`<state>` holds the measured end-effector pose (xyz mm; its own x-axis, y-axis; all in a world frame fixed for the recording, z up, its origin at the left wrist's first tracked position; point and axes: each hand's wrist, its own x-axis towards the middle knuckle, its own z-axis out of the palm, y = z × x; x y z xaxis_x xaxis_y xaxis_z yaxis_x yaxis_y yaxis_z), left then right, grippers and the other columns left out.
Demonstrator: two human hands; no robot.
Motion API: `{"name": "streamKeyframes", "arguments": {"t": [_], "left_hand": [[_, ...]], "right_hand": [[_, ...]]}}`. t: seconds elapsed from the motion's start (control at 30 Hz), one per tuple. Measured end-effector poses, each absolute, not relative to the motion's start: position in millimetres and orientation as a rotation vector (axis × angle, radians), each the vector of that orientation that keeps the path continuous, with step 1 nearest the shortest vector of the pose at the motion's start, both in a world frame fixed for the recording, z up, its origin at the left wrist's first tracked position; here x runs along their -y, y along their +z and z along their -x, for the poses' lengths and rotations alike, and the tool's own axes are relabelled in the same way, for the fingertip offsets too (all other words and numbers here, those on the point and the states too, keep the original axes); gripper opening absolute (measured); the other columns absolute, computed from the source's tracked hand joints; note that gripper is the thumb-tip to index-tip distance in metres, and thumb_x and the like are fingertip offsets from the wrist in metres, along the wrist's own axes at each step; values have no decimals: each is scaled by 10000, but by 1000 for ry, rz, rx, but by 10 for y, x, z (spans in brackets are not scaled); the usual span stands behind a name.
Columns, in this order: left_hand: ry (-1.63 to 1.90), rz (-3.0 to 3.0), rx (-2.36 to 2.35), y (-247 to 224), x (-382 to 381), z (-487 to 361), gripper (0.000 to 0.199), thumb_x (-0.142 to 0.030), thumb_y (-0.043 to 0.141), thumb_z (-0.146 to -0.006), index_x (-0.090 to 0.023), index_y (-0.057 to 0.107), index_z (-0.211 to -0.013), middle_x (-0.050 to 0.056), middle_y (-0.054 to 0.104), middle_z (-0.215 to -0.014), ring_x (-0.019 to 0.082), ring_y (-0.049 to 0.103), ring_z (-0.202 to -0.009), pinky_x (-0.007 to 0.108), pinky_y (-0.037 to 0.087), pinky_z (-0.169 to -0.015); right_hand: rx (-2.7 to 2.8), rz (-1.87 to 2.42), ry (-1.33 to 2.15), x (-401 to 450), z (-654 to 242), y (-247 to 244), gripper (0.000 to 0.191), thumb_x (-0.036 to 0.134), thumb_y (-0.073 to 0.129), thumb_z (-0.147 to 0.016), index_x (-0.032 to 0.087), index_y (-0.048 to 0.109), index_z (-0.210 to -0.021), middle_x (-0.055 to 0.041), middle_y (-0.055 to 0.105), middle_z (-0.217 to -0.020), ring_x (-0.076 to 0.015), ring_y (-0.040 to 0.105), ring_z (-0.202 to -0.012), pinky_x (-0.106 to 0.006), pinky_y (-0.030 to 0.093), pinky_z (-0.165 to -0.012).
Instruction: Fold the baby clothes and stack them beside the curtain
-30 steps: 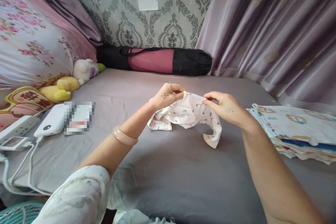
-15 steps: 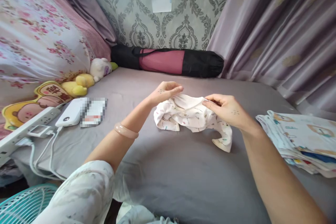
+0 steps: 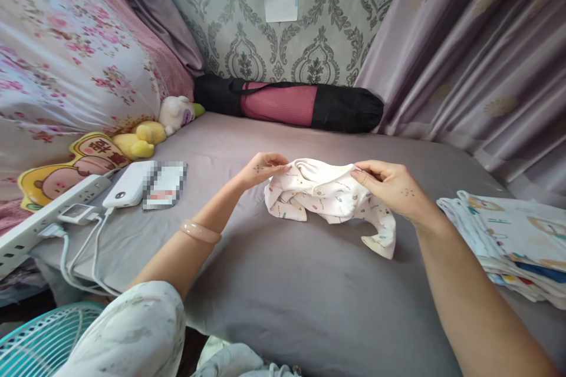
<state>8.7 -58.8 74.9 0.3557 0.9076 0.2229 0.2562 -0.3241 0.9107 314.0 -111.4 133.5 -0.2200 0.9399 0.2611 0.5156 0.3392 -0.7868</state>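
Observation:
A small white garment (image 3: 327, 191) with a fine coloured print lies bunched on the grey sheet (image 3: 309, 283), its collar edge lifted toward the back. My left hand (image 3: 265, 168) pinches the garment's upper left edge, with the fingers closed on the cloth. At the upper right edge, my right hand (image 3: 387, 182) grips the collar between thumb and fingers. One sleeve with a cream cuff hangs down at the right, below my right hand.
Folded clothes (image 3: 508, 230) are stacked at the right. On the left are a power strip (image 3: 53, 218), a white power bank (image 3: 130, 184), a blurred-out flat item (image 3: 165, 185) and plush toys (image 3: 137, 140). A black and pink roll bag (image 3: 287, 105) lies at the back; a fan (image 3: 48, 341) stands lower left.
My left hand has moved left and down and now holds the garment's left edge. My right hand keeps its grip. The whole view has shifted slightly.

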Motion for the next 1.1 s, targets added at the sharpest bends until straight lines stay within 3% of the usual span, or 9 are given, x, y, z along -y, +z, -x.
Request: {"name": "streamKeyframes", "arguments": {"t": [0.3,0.5,0.77,1.1], "left_hand": [[1037,-1752,-1062,724,599,-201,384,-488,737,-727,-134,716,-874,27,658,-745,122,575,-670,234,432,-591],[1067,-1624,-951,873,728,-169,408,-474,774,-701,-141,728,-931,65,714,-848,153,637,-756,262,494,-667],[1218,-1782,-981,1329,999,-40,370,-487,763,-723,-160,758,-895,75,738,-904,180,654,-840,293,513,-753],[1567,-1722,-1113,2158,1148,88,300,-468,624,-853,-177,685,-890,29,664,-751,128,612,-672,254,503,-617]], "right_hand": [[1857,1309,724,1149,-3193,1336,368,539,645,-811,223,747,-972,-40,744,-916,-221,672,-809,-327,530,-696],[1832,1269,736,1185,-3252,1361,404,559,652,-800,222,745,-1002,-41,740,-894,-209,661,-762,-317,532,-648],[1816,1205,652,1235,-3287,1506,440,602,681,-768,219,746,-973,-44,743,-902,-205,667,-766,-305,531,-661],[1780,1099,613,1279,-3007,2137,450,631,681,-754,232,741,-955,-41,733,-865,-201,655,-724,-306,519,-604]]}}
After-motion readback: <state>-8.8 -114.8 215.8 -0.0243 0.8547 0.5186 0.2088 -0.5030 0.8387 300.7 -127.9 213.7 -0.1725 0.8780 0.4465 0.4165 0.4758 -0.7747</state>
